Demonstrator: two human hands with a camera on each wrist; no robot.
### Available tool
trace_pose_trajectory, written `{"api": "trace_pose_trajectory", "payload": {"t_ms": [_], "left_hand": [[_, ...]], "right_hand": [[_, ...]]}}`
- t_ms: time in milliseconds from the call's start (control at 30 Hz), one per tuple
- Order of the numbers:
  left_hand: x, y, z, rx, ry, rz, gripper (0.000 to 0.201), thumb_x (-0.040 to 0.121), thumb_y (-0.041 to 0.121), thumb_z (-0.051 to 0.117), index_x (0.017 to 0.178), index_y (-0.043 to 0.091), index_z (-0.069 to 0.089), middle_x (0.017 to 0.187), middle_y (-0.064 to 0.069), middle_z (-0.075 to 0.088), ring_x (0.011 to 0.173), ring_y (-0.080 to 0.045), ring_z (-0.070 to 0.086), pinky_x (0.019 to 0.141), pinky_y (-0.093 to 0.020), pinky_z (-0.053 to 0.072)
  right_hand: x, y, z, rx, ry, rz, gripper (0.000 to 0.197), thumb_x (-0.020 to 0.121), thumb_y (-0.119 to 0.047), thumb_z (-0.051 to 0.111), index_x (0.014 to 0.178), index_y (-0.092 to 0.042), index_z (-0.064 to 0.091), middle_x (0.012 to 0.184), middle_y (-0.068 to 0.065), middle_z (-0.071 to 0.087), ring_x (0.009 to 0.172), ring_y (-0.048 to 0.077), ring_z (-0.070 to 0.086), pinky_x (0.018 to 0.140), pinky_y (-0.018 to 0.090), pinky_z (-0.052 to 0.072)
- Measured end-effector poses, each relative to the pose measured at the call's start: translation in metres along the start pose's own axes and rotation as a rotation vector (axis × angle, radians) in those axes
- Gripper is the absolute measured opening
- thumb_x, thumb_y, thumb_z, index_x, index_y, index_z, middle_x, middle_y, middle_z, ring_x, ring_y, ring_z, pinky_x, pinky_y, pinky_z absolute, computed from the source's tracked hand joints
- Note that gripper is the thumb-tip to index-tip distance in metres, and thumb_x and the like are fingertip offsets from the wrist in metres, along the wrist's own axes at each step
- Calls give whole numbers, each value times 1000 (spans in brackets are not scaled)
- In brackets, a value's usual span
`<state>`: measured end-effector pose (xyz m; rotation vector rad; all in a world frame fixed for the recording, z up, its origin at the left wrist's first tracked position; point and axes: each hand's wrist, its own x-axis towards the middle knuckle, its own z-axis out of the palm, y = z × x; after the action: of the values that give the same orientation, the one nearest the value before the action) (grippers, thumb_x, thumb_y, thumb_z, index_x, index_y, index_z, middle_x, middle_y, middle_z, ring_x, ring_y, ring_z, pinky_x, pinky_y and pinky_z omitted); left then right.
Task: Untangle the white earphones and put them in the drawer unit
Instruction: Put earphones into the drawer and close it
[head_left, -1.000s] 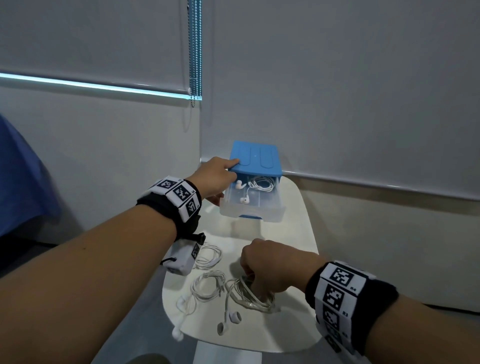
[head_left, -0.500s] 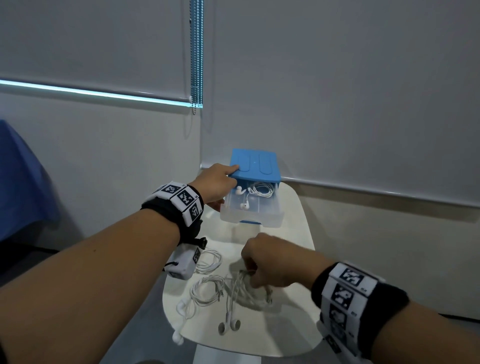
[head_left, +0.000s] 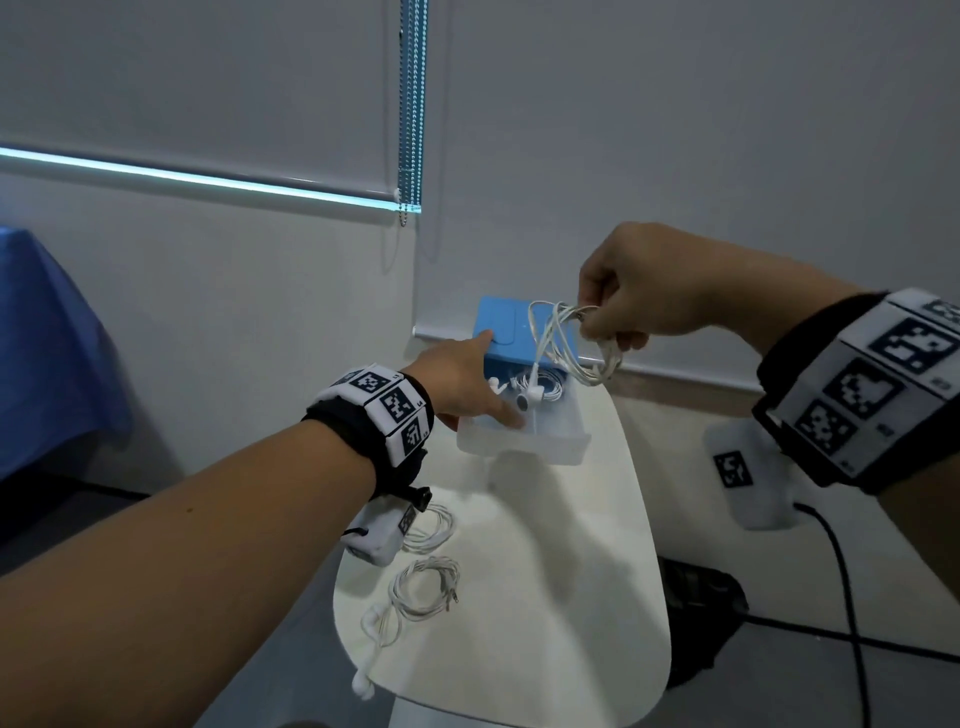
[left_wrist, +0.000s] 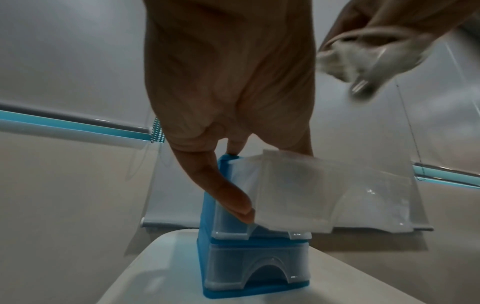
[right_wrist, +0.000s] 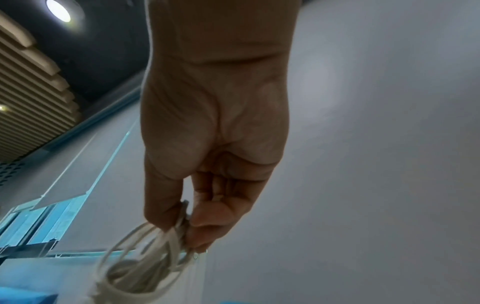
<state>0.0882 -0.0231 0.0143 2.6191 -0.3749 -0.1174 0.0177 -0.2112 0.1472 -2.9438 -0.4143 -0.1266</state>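
Observation:
A blue drawer unit (head_left: 506, 327) stands at the far end of the white table (head_left: 545, 597), its clear top drawer (head_left: 550, 447) pulled out with white earphones (head_left: 553, 387) inside. My left hand (head_left: 483, 374) rests on the unit, index finger on the blue top and thumb (left_wrist: 228, 195) straight along the drawer's side wall. My right hand (head_left: 589, 317) pinches a coiled pair of white earphones (head_left: 571, 340) above the open drawer, and their earbuds dangle into it. In the right wrist view thumb and fingers pinch the cord bundle (right_wrist: 140, 273).
Two more white earphone coils (head_left: 423, 587) (head_left: 434, 525) lie on the table's near left, one earbud hanging over the edge. The unit's lower drawer (left_wrist: 259, 267) is closed. A blue cloth (head_left: 47, 338) hangs at far left. A black cable (head_left: 852, 597) runs across the floor on the right.
My right hand has lifted one earphone coil off the table and carried it up over the open drawer. My left hand has stayed on the drawer unit.

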Motion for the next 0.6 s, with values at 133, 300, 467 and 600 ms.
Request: {"api": "trace_pose_trajectory", "payload": {"t_ms": [133,300,467,600], "left_hand": [[-1,1,2,49,25,32,114,72,45,91,161,22,24,139,-9,51,91,-23,68,62,-31,62],[-1,-4,-1,58,37,66,95,83,39,83,159,20,29,135,-8,57,95,-24,65,80,-35,59],[-7,-3,-7,-72,-12,45,107,84,34,84,165,25,16,129,-1,50,84,-17,69,68,-29,63],[-9,1,-10,-86,-31,22,102,87,30,81,165,25,16,114,0,49,80,-22,73,77,-38,65]], "right_hand": [[16,4,22,40,14,86,7,82,-10,72,75,-11,69,56,0,72,45,5,61,59,22,47],[35,12,61,70,11,170,10,82,-12,71,79,-4,76,63,3,75,55,10,63,58,22,51],[47,10,102,-91,-24,169,17,83,-20,74,94,-8,68,91,8,67,81,22,63,67,34,54],[47,5,118,-216,-33,132,19,85,-20,71,89,-17,52,83,1,49,66,15,49,62,32,43]]}}
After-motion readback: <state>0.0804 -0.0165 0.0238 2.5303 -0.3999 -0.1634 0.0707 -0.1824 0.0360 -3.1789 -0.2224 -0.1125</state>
